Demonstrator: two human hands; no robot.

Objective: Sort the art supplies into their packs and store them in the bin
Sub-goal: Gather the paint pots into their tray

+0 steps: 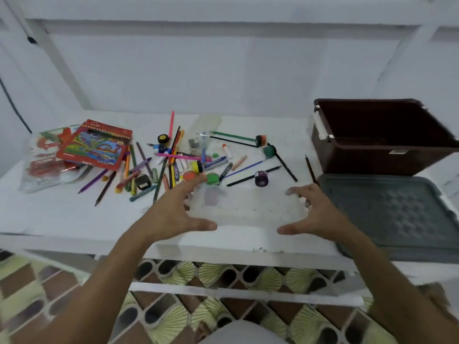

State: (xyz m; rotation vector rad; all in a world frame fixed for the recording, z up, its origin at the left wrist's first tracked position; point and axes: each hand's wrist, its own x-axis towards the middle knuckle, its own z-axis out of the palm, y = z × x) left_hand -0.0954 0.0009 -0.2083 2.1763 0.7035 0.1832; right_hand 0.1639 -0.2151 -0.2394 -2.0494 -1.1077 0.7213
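My left hand point(173, 212) and my right hand point(315, 214) grip the two ends of a clear plastic pack point(248, 207), just above the near part of the white table point(74, 214). Thumbs sit on its near edge, fingers curl over its far edge. Beyond it lies a loose pile of coloured pencils and crayons point(154, 170). Small paint pots are scattered among them: yellow point(197, 167), orange point(190, 175), green point(212, 178), purple point(261, 178). A red pencil pack point(94, 145) lies at the left. The brown bin point(382, 137) stands open at the right.
The bin's grey lid point(397, 214) lies flat in front of the bin. A clear bag with red items point(44, 165) lies under the red pack. Another clear bag point(203, 135) and long brushes point(233, 139) lie at the back. The white wall is close behind the table.
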